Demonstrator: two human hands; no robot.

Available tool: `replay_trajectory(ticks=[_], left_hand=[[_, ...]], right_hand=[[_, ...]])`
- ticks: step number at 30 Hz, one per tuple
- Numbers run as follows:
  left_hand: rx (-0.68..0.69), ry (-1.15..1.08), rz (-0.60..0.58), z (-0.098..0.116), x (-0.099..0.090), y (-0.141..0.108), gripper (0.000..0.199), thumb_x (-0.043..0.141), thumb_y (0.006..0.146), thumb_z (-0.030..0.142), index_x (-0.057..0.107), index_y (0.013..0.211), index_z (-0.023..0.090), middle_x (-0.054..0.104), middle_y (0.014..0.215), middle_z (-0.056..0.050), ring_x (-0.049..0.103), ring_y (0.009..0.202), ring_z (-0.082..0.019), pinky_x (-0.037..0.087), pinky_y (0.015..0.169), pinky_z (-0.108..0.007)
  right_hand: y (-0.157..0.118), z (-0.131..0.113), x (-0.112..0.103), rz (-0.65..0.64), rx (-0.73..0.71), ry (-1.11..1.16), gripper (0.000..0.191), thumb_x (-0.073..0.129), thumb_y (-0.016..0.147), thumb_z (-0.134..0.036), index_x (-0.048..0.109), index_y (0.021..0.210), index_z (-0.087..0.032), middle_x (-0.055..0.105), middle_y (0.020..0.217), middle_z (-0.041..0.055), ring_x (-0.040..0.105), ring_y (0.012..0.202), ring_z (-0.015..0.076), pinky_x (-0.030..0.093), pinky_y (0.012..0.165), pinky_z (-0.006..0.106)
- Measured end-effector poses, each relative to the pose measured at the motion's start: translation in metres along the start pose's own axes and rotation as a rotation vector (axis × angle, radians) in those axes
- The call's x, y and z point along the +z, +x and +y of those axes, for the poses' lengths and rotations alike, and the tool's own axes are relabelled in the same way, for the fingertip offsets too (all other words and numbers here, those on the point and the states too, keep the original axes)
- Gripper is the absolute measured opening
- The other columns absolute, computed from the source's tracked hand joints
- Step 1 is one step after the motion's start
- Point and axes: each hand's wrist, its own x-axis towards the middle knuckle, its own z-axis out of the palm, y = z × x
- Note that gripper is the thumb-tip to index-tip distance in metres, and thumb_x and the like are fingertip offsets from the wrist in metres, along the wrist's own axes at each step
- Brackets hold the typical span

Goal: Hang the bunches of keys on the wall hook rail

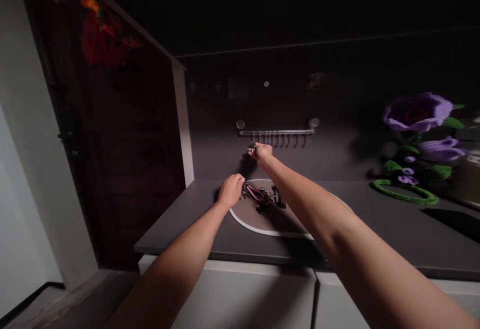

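Note:
A clear rail (277, 132) with a row of hooks is fixed to the dark back wall. Just under its left end, my right hand (262, 152) is closed on a small metallic item that looks like keys (252, 147). Lower and to the left, my left hand (231, 190) has its fingers curled at the left edge of a pile of keys and straps (264, 196), one strap pink. Whatever its fingertips hold is too small to make out. The pile lies on an oval mat (258, 230) with a white rim, partly hidden by my right forearm.
Purple artificial flowers (420, 111) and a green ring (405, 198) stand at the right of the counter (180, 219). An overhead cabinet (262, 14) juts out above. A dark door (123, 144) is at the left, with orange and red flowers (90, 1) at the upper left.

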Motion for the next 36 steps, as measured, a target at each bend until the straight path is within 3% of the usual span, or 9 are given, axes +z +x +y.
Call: replay_trajectory(ticks=[11, 19, 26, 33, 36], left_hand=[[-0.029, 0.026, 0.013, -0.007, 0.003, 0.003, 0.023, 0.036, 0.087, 0.021, 0.058, 0.080, 0.018, 0.061, 0.080, -0.006, 0.054, 0.078, -0.015, 0.037, 0.071, -0.025], [-0.046, 0.015, 0.031, -0.011, 0.002, 0.004, 0.024, 0.034, 0.086, 0.021, 0.057, 0.081, 0.018, 0.061, 0.082, -0.006, 0.054, 0.079, -0.016, 0.038, 0.073, -0.026], [-0.037, -0.023, 0.015, -0.015, 0.002, 0.004, 0.023, 0.036, 0.084, 0.017, 0.058, 0.081, 0.018, 0.061, 0.079, -0.005, 0.053, 0.078, -0.015, 0.039, 0.073, -0.026], [-0.045, -0.045, -0.004, -0.020, 0.003, 0.006, 0.020, 0.042, 0.082, 0.015, 0.061, 0.082, 0.017, 0.061, 0.086, -0.005, 0.053, 0.082, -0.014, 0.040, 0.076, -0.025], [-0.071, -0.025, -0.025, -0.023, 0.002, 0.006, 0.020, 0.043, 0.082, 0.015, 0.063, 0.083, 0.018, 0.060, 0.087, -0.005, 0.053, 0.083, -0.014, 0.040, 0.077, -0.024]], right_hand=[[-0.003, 0.007, -0.018, -0.076, -0.040, -0.088, 0.013, 0.046, 0.076, -0.006, 0.046, 0.066, -0.015, 0.046, 0.049, -0.0048, 0.049, 0.043, 0.0056, 0.047, 0.047, 0.020], [-0.020, 0.001, -0.029, -0.133, 0.004, -0.199, 0.018, 0.041, 0.071, -0.001, 0.044, 0.061, -0.015, 0.043, 0.044, -0.0056, 0.041, 0.039, 0.0037, 0.047, 0.050, 0.020], [-0.041, -0.001, -0.039, -0.102, 0.064, -0.216, 0.014, 0.047, 0.070, -0.003, 0.046, 0.074, -0.017, 0.044, 0.054, -0.0056, 0.045, 0.044, 0.0049, 0.048, 0.054, 0.022], [-0.068, 0.012, -0.059, -0.258, 0.045, -0.304, 0.013, 0.051, 0.069, -0.006, 0.049, 0.079, -0.015, 0.052, 0.064, -0.0014, 0.048, 0.053, 0.0057, 0.045, 0.056, 0.020], [-0.076, 0.027, -0.068, -0.320, -0.062, -0.421, 0.012, 0.053, 0.070, -0.010, 0.054, 0.081, -0.013, 0.056, 0.067, 0.0008, 0.050, 0.058, 0.0066, 0.042, 0.057, 0.018]])
